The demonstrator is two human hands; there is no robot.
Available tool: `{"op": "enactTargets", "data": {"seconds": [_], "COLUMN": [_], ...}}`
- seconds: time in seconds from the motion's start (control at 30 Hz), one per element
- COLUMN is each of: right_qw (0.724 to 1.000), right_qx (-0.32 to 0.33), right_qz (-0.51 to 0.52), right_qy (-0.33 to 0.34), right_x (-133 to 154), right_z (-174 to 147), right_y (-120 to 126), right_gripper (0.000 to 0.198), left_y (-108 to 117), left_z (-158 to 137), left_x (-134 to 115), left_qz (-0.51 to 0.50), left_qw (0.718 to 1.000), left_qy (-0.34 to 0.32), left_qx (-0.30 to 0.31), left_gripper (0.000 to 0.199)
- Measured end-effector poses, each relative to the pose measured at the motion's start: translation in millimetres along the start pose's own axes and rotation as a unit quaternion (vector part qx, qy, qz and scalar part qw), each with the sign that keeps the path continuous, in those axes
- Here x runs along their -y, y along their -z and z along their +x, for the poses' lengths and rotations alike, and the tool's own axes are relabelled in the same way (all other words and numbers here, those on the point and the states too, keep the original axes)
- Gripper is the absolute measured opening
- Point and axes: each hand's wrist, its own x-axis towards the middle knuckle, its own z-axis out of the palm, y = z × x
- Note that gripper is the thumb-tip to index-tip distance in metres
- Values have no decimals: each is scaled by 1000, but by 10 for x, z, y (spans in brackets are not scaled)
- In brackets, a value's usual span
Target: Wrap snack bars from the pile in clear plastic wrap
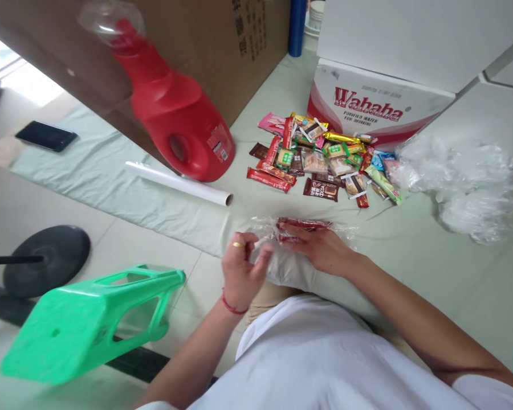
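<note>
Covering red packet (308, 223): right hand (320, 246), fingers outstretched | left hand (244, 265): fingers curled by film (263, 226), pinch unclear | beyond both hands: snacks (314, 163)

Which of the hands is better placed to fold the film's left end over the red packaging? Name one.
Probably the left hand: it is beside the left end of the clear film, while the right hand rests on the red packaging.
</note>
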Motion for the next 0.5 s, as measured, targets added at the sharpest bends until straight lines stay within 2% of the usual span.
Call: {"op": "enactTargets", "data": {"seconds": [0.1,0.13,0.17,0.27,0.37,0.5], "right_qw": [1000,1000,1000,1000,999,996], "right_qx": [-13,-12,-9,-1,-6,0], "right_qz": [0,4,8,26,52,90], "right_qy": [-1,-4,-7,-6,10,15], "right_x": [-5,-6,-7,-24,-69,-157], "right_z": [22,28,32,41,55,103], "right_y": [-12,-12,-9,17,61,130], "right_gripper": [58,56,56,64,68,68], "left_y": [-342,-438,-508,-550,-443,-371], "left_z": [-23,12,57,184,225,217], "left_x": [-120,-120,-100,44,219,352], "left_qz": [24,44,56,64,93,172], "left_qw": [998,997,996,995,994,983], "left_qy": [-12,-5,-1,8,17,25], "left_qx": [-50,-66,-76,-74,-62,-55], "left_gripper": [62,64,57,17,25,19]}}
